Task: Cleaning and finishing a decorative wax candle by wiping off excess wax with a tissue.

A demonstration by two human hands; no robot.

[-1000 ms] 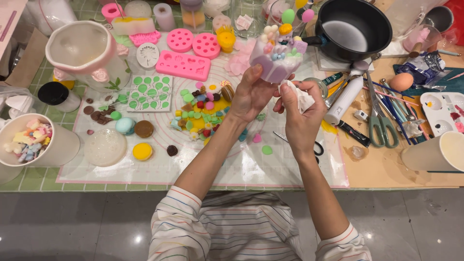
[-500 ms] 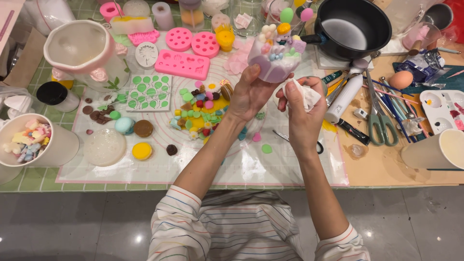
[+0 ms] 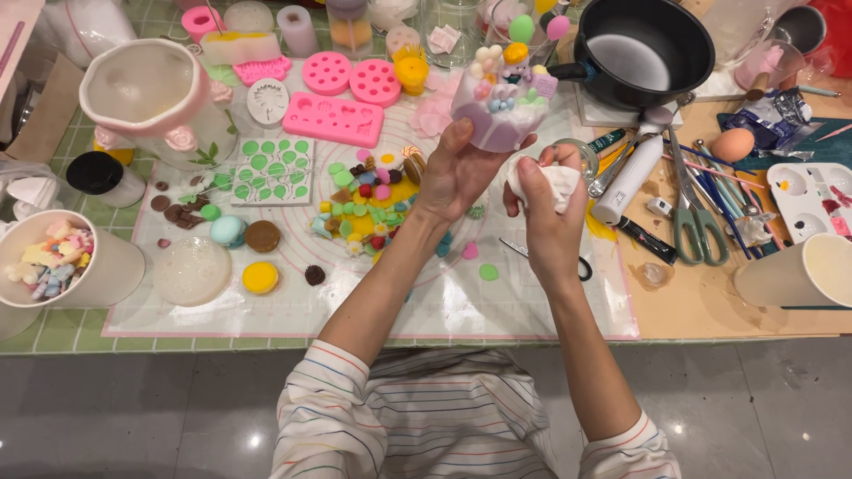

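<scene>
As the left hand (image 3: 457,173) cupped the decorated candle (image 3: 502,106) underneath, right hand (image 3: 543,200) clutching a white tissue (image 3: 548,182), we judged toppings fragile; grip base only.

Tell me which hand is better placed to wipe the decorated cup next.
Probably the right hand: it already pinches a crumpled white tissue beside the pale purple decorated cup, while the left hand supports it.

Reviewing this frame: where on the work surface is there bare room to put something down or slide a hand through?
Free: the near strip of the clear mat, between the yellow disc and the black-handled tool, and the tan surface below the scissors. Crowded: the mat's middle with small coloured pieces, the pink moulds behind, and the tools beside the black pan.
</scene>
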